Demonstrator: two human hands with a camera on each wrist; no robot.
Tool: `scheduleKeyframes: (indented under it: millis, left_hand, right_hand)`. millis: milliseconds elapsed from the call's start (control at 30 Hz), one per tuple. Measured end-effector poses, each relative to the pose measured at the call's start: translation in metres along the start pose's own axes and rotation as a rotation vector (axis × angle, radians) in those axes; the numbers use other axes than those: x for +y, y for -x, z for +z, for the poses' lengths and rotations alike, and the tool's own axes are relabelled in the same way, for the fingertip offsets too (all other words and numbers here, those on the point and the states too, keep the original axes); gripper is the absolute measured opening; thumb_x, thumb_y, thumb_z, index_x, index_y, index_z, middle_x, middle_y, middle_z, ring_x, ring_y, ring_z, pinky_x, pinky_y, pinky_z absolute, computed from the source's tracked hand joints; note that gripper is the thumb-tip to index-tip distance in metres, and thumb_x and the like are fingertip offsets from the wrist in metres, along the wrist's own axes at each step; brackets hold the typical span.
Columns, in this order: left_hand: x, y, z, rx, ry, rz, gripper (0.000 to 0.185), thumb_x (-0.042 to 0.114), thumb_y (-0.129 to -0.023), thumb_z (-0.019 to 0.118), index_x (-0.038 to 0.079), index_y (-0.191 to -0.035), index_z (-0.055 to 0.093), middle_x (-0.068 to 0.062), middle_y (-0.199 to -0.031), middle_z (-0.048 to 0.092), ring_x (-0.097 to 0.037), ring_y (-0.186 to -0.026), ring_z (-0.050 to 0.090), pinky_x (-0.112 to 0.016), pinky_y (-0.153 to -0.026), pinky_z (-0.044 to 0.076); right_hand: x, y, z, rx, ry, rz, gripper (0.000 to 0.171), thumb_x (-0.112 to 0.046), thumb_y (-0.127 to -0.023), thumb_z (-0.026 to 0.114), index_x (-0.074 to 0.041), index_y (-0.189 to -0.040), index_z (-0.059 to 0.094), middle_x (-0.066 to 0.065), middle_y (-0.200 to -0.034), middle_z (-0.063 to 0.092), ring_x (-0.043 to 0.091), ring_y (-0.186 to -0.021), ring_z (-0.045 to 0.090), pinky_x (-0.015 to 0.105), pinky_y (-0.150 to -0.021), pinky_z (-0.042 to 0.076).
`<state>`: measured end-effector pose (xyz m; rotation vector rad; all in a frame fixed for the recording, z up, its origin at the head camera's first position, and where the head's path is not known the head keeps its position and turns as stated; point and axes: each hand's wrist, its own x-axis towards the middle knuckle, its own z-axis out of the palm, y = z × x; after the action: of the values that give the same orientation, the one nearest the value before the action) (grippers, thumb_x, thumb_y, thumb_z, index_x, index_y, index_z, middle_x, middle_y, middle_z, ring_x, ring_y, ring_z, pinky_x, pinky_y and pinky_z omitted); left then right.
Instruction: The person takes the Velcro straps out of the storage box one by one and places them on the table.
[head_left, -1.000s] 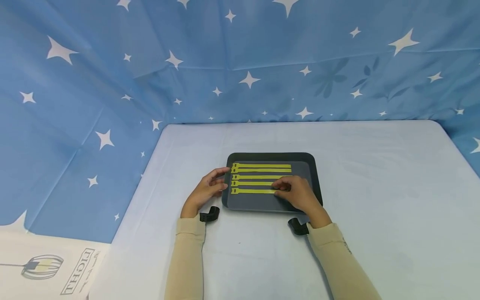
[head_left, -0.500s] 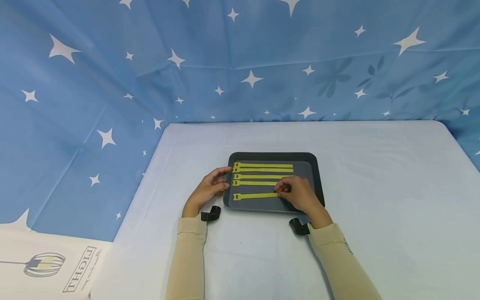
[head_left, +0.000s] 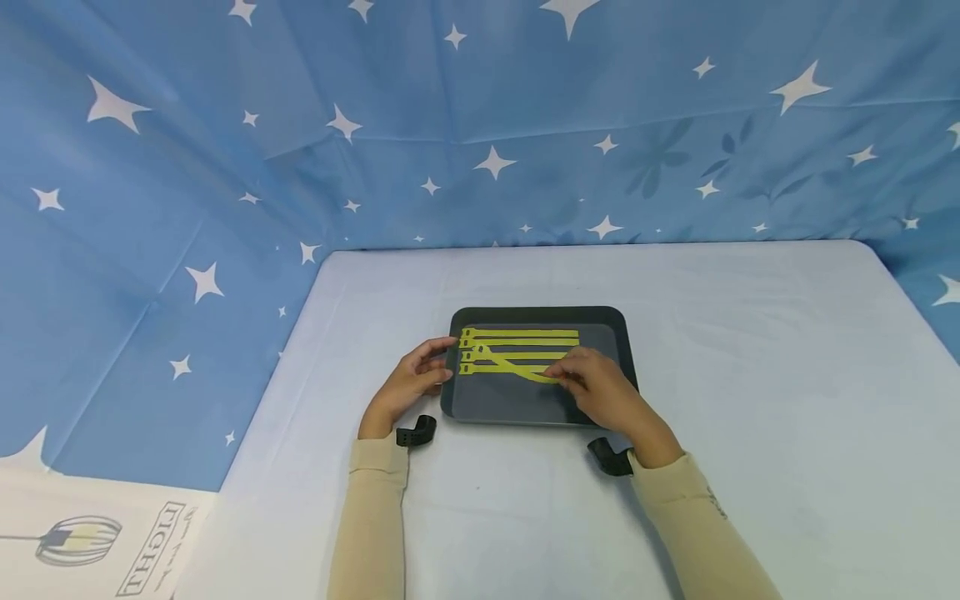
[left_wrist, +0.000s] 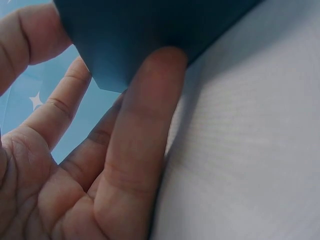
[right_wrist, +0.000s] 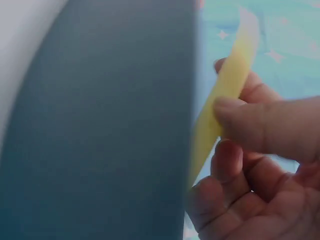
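Note:
A dark grey tray (head_left: 495, 407) lies on the table with several yellow cable straps (head_left: 532, 333) flat in it, their slotted heads at the left. My right hand (head_left: 603, 390) pinches another yellow strap (head_left: 513, 367) near its right end. That strap slants over the lower straps, with its slotted head up and to the left. In the right wrist view the strap (right_wrist: 232, 75) runs bent between thumb and fingertips. My left hand (head_left: 408, 379) touches the tray's left side with fingers extended; in the left wrist view the thumb (left_wrist: 145, 125) presses the tray's outer wall (left_wrist: 115, 45).
A white cloth (head_left: 750, 375) covers the table. Blue star-patterned fabric (head_left: 525, 125) hangs behind and at the left. A cream printed cloth (head_left: 90, 533) shows at the lower left. Black wrist devices (head_left: 417, 431) sit at both cuffs.
The lowest strap, first flat in the row, was drawn towards the tray's front edge. It is now raised and tilted across the others in my right hand. My left hand stays at the tray.

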<state>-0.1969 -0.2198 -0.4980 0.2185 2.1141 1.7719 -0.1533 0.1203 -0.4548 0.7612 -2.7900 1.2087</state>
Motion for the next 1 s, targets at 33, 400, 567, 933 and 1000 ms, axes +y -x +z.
scheduleKeyframes:
  millis: [33,400,567,933,1000]
  left_hand:
    - [0.000,0.000,0.000,0.000,0.000,-0.002,0.060,0.006,-0.106,0.067,0.005,-0.162,0.047,-0.023,-0.161,0.046,-0.014,-0.116,0.062,-0.029,-0.086,0.057]
    - [-0.001,0.001,0.002,0.001,0.021,-0.002,0.060,0.007,-0.105,0.067,0.005,-0.162,0.047,-0.024,-0.159,0.049,-0.015,-0.116,0.064,-0.027,-0.086,0.057]
    - [-0.001,0.003,0.001,-0.003,0.025,0.005,0.060,0.007,-0.106,0.067,0.003,-0.162,0.046,-0.026,-0.157,0.051,-0.014,-0.115,0.064,-0.027,-0.087,0.057]
    - [-0.002,0.002,0.002,-0.024,0.040,0.016,0.060,0.005,-0.106,0.065,0.001,-0.162,0.044,-0.029,-0.153,0.054,-0.012,-0.115,0.066,-0.027,-0.088,0.058]
    - [-0.002,0.002,0.002,-0.018,0.041,0.012,0.060,0.005,-0.106,0.065,0.001,-0.162,0.044,-0.030,-0.151,0.056,-0.012,-0.114,0.066,-0.027,-0.088,0.058]
  right_hand:
    - [-0.001,0.001,-0.002,0.016,0.004,-0.011,0.023,0.014,-0.096,0.071,-0.003,-0.107,0.082,0.006,-0.097,0.067,0.018,-0.085,0.053,0.037,-0.075,0.047]
    - [0.002,0.009,-0.010,0.275,-0.074,-0.044,0.021,0.015,-0.094,0.072,-0.001,-0.104,0.082,0.000,-0.088,0.061,0.014,-0.072,0.048,0.026,-0.066,0.044]
    - [0.007,0.014,-0.015,0.342,-0.190,-0.095,0.022,0.016,-0.094,0.072,0.002,-0.108,0.081,0.005,-0.093,0.073,0.010,-0.076,0.064,0.020,-0.070,0.053]
    - [0.017,0.033,-0.036,0.227,-0.443,-0.019,0.024,0.012,-0.103,0.056,0.014,-0.120,0.074,0.010,-0.103,0.076,0.005,-0.088,0.070,0.020,-0.079,0.059]
    - [0.019,0.035,-0.040,0.176,-0.471,-0.011,0.024,0.012,-0.102,0.060,0.017,-0.122,0.071,0.006,-0.102,0.076,0.007,-0.089,0.073,0.023,-0.080,0.061]
